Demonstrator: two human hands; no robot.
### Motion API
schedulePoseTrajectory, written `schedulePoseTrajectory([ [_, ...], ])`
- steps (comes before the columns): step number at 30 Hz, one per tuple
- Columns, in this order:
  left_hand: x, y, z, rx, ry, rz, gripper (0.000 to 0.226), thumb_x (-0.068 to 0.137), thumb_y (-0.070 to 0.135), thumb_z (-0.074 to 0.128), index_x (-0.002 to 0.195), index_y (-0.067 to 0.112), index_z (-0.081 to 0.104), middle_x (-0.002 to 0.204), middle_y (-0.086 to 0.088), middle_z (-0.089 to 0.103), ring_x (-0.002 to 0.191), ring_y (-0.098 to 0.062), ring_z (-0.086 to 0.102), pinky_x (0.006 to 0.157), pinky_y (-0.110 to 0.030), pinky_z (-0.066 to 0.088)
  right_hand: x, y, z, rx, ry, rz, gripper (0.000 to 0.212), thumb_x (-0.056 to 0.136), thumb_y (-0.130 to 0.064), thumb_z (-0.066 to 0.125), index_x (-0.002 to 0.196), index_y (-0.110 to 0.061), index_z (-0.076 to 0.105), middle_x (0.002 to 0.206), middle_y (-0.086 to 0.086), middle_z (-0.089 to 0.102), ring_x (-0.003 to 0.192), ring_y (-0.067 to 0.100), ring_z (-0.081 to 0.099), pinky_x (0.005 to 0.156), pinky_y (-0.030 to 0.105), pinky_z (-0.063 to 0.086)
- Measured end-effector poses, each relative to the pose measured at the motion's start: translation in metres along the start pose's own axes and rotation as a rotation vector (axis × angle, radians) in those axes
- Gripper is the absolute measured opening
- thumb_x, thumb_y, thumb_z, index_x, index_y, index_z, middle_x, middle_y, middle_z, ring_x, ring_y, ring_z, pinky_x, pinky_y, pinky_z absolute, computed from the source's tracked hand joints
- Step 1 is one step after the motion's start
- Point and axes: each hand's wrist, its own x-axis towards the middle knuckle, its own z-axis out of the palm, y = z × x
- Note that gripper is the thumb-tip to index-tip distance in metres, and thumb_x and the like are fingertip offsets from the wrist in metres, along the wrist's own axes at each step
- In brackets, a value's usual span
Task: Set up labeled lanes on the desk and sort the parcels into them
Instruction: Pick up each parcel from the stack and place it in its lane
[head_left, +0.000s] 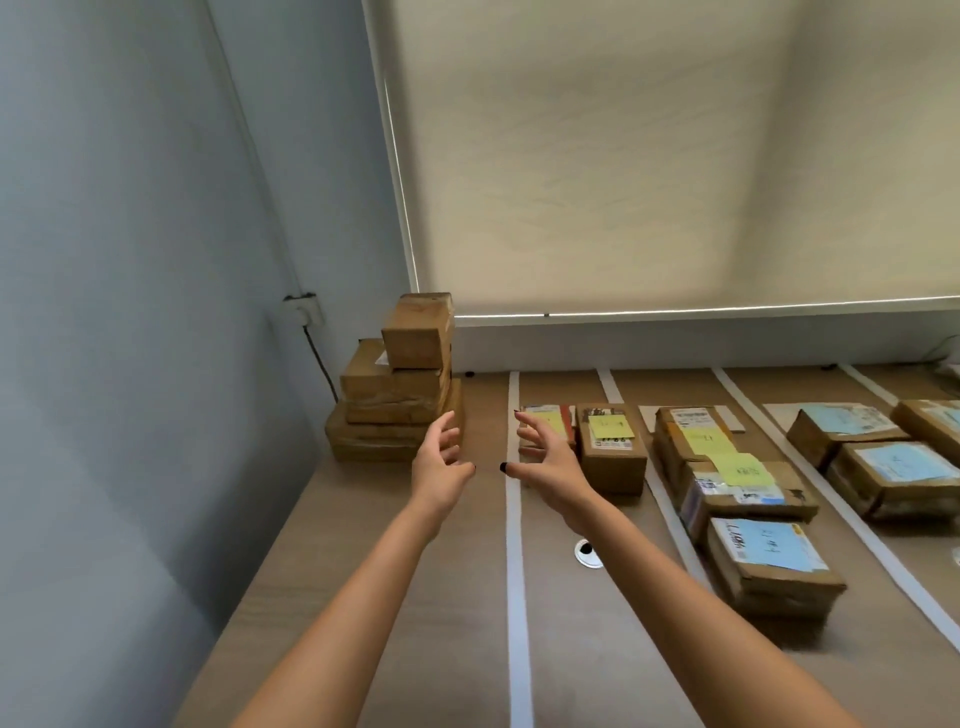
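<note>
A stack of several plain cardboard parcels (400, 389) stands at the desk's far left corner, smallest on top. My left hand (441, 467) hovers open just in front of the stack's lower boxes, not touching them. My right hand (545, 462) is open too, fingers spread, above the leftmost white tape strip (517, 597). White tape strips divide the wooden desk (363, 571) into lanes. Parcels with yellow notes (612, 447) lie in the first lane, more with yellow and blue notes (769, 561) in the second, and blue-noted ones (893, 478) in the third.
A grey wall runs along the left, with a socket and cable (304, 312) near the stack. A lowered roller blind (675, 156) covers the window behind the desk. A round cable grommet (588, 553) sits in the desk below my right wrist.
</note>
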Motion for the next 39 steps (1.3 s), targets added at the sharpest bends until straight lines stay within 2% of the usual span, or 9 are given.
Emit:
schedulePoseTrajectory([
  [3, 0.039, -0.008, -0.04, 0.02, -0.018, 0.005, 0.07, 0.085, -0.008, 0.056, 0.144, 0.022, 0.031, 0.143, -0.008, 0.041, 0.132, -0.025, 0.042, 0.1, -0.036, 0.042, 0.035, -0.01, 0.043, 0.006, 0.019, 0.009, 0.071, 0.08, -0.01, 0.069, 0.14, -0.025, 0.035, 0.143, 0.008, 0.04, 0.129, 0.025, 0.042, 0.095, 0.033, 0.045],
  [7, 0.092, -0.019, -0.086, 0.056, -0.03, 0.035, 0.071, 0.084, -0.007, 0.057, 0.144, 0.023, 0.031, 0.144, -0.008, 0.041, 0.132, -0.025, 0.041, 0.098, -0.035, 0.044, 0.078, -0.025, 0.085, 0.0, 0.047, 0.0, 0.069, 0.081, -0.006, 0.067, 0.14, -0.024, 0.035, 0.137, 0.004, 0.044, 0.115, 0.012, 0.045, 0.079, 0.018, 0.045],
  [10, 0.132, -0.026, -0.107, 0.05, -0.01, 0.033, 0.072, 0.084, -0.006, 0.058, 0.144, 0.024, 0.031, 0.143, -0.007, 0.041, 0.132, -0.025, 0.041, 0.099, -0.036, 0.043, 0.113, -0.032, 0.104, -0.018, 0.071, 0.003, 0.071, 0.081, -0.007, 0.067, 0.141, -0.024, 0.034, 0.138, 0.005, 0.044, 0.119, 0.016, 0.045, 0.085, 0.024, 0.043],
  [16, 0.21, -0.04, -0.123, 0.036, 0.002, 0.027, 0.076, 0.084, -0.003, 0.06, 0.146, 0.025, 0.027, 0.143, -0.006, 0.042, 0.134, -0.024, 0.038, 0.104, -0.04, 0.038, 0.192, -0.033, 0.122, -0.077, 0.106, 0.007, 0.073, 0.082, -0.006, 0.067, 0.143, -0.022, 0.031, 0.142, 0.008, 0.041, 0.128, 0.024, 0.043, 0.091, 0.03, 0.041],
  [21, 0.276, -0.053, -0.116, 0.026, 0.023, 0.047, 0.071, 0.089, 0.012, 0.061, 0.147, 0.022, 0.022, 0.146, -0.006, 0.038, 0.134, -0.023, 0.037, 0.104, -0.038, 0.037, 0.266, -0.012, 0.126, -0.083, 0.137, 0.006, 0.073, 0.086, -0.016, 0.065, 0.146, -0.024, 0.023, 0.144, 0.007, 0.038, 0.11, 0.011, 0.043, 0.075, 0.016, 0.04],
  [27, 0.338, -0.08, -0.105, 0.011, 0.045, 0.029, 0.063, 0.095, 0.023, 0.051, 0.149, 0.021, 0.017, 0.152, -0.006, 0.03, 0.138, -0.022, 0.03, 0.109, -0.038, 0.031, 0.333, 0.018, 0.134, 0.004, 0.178, 0.034, 0.074, 0.089, -0.042, 0.053, 0.149, -0.029, 0.012, 0.15, 0.005, 0.031, 0.136, 0.026, 0.032, 0.111, 0.045, 0.03],
  [29, 0.351, -0.09, -0.101, -0.035, 0.028, 0.005, 0.057, 0.098, 0.025, 0.045, 0.148, 0.021, 0.019, 0.151, -0.007, 0.031, 0.138, -0.023, 0.032, 0.112, -0.04, 0.03, 0.344, 0.027, 0.137, 0.009, 0.168, 0.038, 0.07, 0.088, -0.044, 0.051, 0.147, -0.028, 0.017, 0.145, 0.003, 0.038, 0.132, 0.024, 0.038, 0.109, 0.045, 0.034],
  [33, 0.351, -0.097, -0.092, -0.132, 0.002, 0.021, 0.049, 0.099, 0.026, 0.041, 0.145, 0.02, 0.028, 0.142, -0.004, 0.044, 0.13, -0.02, 0.042, 0.11, -0.04, 0.036, 0.348, 0.034, 0.142, -0.065, 0.173, -0.014, 0.062, 0.093, -0.03, 0.053, 0.145, -0.023, 0.02, 0.135, 0.002, 0.046, 0.12, 0.018, 0.046, 0.096, 0.03, 0.041],
  [39, 0.32, -0.071, -0.101, -0.173, 0.002, 0.065, 0.05, 0.097, 0.025, 0.045, 0.144, 0.022, 0.027, 0.14, -0.004, 0.045, 0.129, -0.02, 0.043, 0.108, -0.043, 0.038, 0.319, 0.009, 0.144, -0.077, 0.178, -0.071, 0.066, 0.09, -0.026, 0.057, 0.144, -0.022, 0.02, 0.134, 0.005, 0.046, 0.121, 0.02, 0.047, 0.096, 0.029, 0.042],
])
